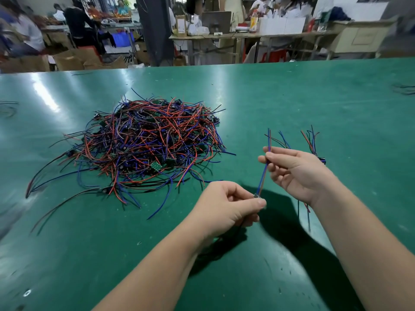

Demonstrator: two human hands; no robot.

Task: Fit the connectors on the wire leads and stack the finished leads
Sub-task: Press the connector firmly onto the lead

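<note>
One wire lead (pixel 263 176), a blue and a red strand side by side, runs between both hands above the green table (pixel 292 97). My left hand (pixel 226 207) pinches its lower end, where a small dark connector (pixel 257 195) sits at my thumb tip. Higher up, my right hand (pixel 294 169) pinches the strands between thumb and fingers, and the free ends stick up past it. A big tangled heap of red, blue and black leads with small green boards (pixel 148 144) lies left of centre. A small bunch of leads (pixel 312 142) lies behind my right hand, partly hidden by it.
A few stray wires lie at the table's left edge (pixel 9 108) and far right edge (pixel 404 89). Beyond the table's far edge stand cardboard boxes (pixel 74 59), a dark pillar (pixel 155 30), workbenches and several seated people.
</note>
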